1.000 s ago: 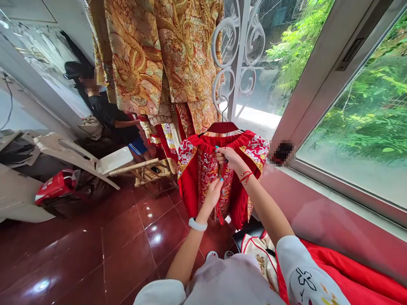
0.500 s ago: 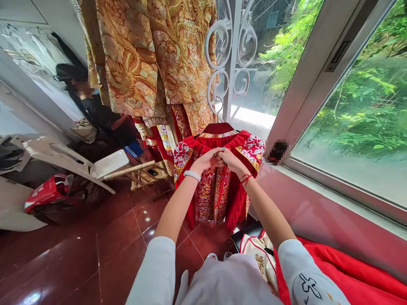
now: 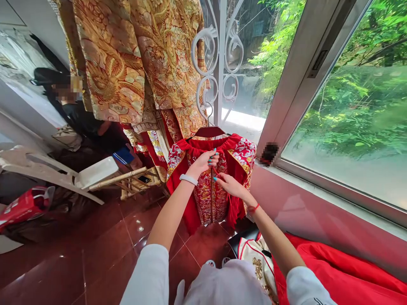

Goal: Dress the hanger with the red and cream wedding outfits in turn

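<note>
A red embroidered jacket (image 3: 206, 199) with silver and gold patterned shoulders hangs before me on a dark red hanger (image 3: 208, 132) with a metal hook. At the front of its gathered neckline, my left hand (image 3: 205, 163) is closed, its fingers curled round the red drawstring close to the fabric. Lower and to the right, my right hand (image 3: 230, 185) pinches the red drawstring (image 3: 216, 171) between thumb and fingers. A short stretch of it shows between the two hands. The exact grip of the left fingertips is partly hidden.
Gold embroidered garments (image 3: 111, 67) hang at the back left, beside a white scrolled metal frame (image 3: 205, 51). A bamboo stool (image 3: 133, 182) and white chair (image 3: 95, 171) stand left. Red cloth (image 3: 333, 262) lies at lower right below the window. Another person (image 3: 82, 123) is at the far left.
My hands were together at the neckline and have come apart. The right hand has moved down and right with the drawstring; the left stays at the neckline. The view has shifted slightly.
</note>
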Motion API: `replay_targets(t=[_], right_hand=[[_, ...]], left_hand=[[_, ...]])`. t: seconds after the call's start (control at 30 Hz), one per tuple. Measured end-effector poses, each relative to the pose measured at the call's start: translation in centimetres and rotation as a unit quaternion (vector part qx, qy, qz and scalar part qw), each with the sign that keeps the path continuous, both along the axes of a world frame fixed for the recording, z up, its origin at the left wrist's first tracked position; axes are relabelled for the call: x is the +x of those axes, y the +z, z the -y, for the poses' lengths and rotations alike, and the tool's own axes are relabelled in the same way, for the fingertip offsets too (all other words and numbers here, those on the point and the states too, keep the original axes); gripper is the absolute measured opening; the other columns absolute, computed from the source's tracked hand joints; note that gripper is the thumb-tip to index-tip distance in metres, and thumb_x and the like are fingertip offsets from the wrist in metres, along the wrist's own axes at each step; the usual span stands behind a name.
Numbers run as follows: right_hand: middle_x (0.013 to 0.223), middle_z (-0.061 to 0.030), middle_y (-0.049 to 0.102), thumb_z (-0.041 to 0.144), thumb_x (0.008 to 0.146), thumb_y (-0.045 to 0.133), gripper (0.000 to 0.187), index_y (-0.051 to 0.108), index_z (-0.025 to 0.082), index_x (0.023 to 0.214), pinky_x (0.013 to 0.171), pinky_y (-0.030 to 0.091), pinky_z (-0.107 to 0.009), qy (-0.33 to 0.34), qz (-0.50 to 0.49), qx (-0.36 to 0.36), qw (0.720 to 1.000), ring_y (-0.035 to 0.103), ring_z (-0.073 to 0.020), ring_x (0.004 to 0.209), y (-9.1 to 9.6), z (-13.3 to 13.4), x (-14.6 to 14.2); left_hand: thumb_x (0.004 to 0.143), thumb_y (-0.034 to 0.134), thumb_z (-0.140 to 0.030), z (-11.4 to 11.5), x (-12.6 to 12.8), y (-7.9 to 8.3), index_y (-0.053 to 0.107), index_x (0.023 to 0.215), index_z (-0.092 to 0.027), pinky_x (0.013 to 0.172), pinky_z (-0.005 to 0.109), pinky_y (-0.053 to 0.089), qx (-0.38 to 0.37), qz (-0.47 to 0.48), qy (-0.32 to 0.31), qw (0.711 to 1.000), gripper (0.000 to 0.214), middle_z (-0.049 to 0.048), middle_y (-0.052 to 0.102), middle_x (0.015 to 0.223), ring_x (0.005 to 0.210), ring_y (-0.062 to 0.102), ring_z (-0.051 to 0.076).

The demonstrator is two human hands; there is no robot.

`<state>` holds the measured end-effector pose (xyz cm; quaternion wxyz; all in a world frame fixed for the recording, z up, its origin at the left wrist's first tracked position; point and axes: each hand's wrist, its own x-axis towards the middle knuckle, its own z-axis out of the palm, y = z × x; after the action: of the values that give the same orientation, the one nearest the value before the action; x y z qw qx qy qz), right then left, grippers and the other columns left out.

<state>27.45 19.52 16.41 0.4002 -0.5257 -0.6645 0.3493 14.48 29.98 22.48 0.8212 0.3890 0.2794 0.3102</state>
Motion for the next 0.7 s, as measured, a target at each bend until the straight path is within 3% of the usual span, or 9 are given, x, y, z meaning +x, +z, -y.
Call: replay_targets(t=[0.07, 0.17, 0.27, 0.37, 0.5, 0.6, 0.7], right_hand=[[0.098, -0.0063, 0.060, 0.036, 0.091, 0.054, 0.024, 0.058, 0.019, 0.107, 0.084, 0.048, -0.035, -0.120, 0.014, 0.093, 0.988, 0.055, -0.0201, 0.088, -0.9, 1.7, 1.7], [0.130, -0.0184, 0.049, 0.031, 0.085, 0.058, 0.052, 0.049, 0.017, 0.134, 0.106, 0.041, -0.050, -0.344, 0.102, 0.204, 0.911, 0.047, -0.0307, 0.123, -2.3, 2.3, 4.3], [0.147, -0.0195, 0.036, 0.022, 0.084, 0.052, 0.061, 0.046, 0.023, 0.145, 0.112, 0.032, -0.061, -0.419, 0.213, 0.214, 0.856, 0.033, -0.0356, 0.139, -3.4, 0.9, 6.7], [0.154, -0.0151, 0.036, 0.008, 0.082, 0.039, 0.070, 0.047, 0.030, 0.149, 0.112, 0.035, -0.059, -0.417, 0.239, 0.226, 0.847, 0.035, -0.0318, 0.142, -2.7, -1.0, 9.9], [0.152, -0.0126, 0.047, 0.004, 0.081, 0.035, 0.072, 0.053, 0.027, 0.147, 0.111, 0.044, -0.044, -0.353, 0.211, 0.288, 0.865, 0.047, -0.0247, 0.140, 1.6, -3.4, 14.5], [0.150, -0.0110, 0.052, 0.006, 0.079, 0.038, 0.069, 0.060, 0.024, 0.141, 0.114, 0.042, -0.043, -0.350, 0.169, 0.327, 0.861, 0.050, -0.0237, 0.139, 3.9, -5.0, 16.5], [0.136, -0.0130, 0.065, 0.005, 0.069, 0.040, 0.071, 0.066, 0.017, 0.134, 0.114, 0.043, -0.045, -0.246, 0.130, 0.256, 0.926, 0.059, -0.0248, 0.130, 2.6, -5.5, 16.5]], left_hand=[[0.099, 0.048, -0.013, 0.2, -0.1, 0.3, 0.045, 0.069, -0.016, 0.036, 0.012, 0.020, -0.008, -0.014, -0.028, 0.999, 0.031, -0.0086, 0.034, 0.055, 0.037, 0.026, 0.001], [0.102, 0.041, -0.015, 0.9, 0.0, 0.7, 0.044, 0.070, -0.016, 0.035, 0.010, 0.018, -0.005, -0.026, -0.044, 0.999, 0.032, -0.0087, 0.032, 0.056, 0.037, 0.025, 0.001], [0.101, 0.041, -0.015, 1.6, 0.0, 0.9, 0.043, 0.070, -0.017, 0.034, 0.011, 0.018, -0.003, -0.029, -0.032, 0.999, 0.031, -0.0086, 0.031, 0.058, 0.037, 0.023, 0.001], [0.101, 0.043, -0.015, 2.2, -0.4, 1.2, 0.042, 0.071, -0.018, 0.033, 0.011, 0.018, -0.015, -0.029, -0.019, 0.999, 0.029, -0.0091, 0.028, 0.057, 0.037, 0.022, 0.002], [0.101, 0.044, -0.018, 2.6, -1.0, 2.0, 0.039, 0.071, -0.019, 0.033, 0.011, 0.016, -0.038, -0.031, -0.021, 0.999, 0.031, -0.0099, 0.026, 0.056, 0.037, 0.021, 0.002], [0.098, 0.055, -0.020, 2.8, -1.1, 2.3, 0.037, 0.072, -0.019, 0.034, 0.011, 0.017, -0.037, 0.008, -0.030, 0.999, 0.032, -0.0101, 0.028, 0.056, 0.037, 0.023, 0.002], [0.094, 0.063, -0.022, 2.9, -1.1, 1.9, 0.038, 0.074, -0.020, 0.034, 0.011, 0.016, -0.038, 0.041, -0.030, 0.998, 0.033, -0.0113, 0.027, 0.055, 0.037, 0.023, 0.001]])
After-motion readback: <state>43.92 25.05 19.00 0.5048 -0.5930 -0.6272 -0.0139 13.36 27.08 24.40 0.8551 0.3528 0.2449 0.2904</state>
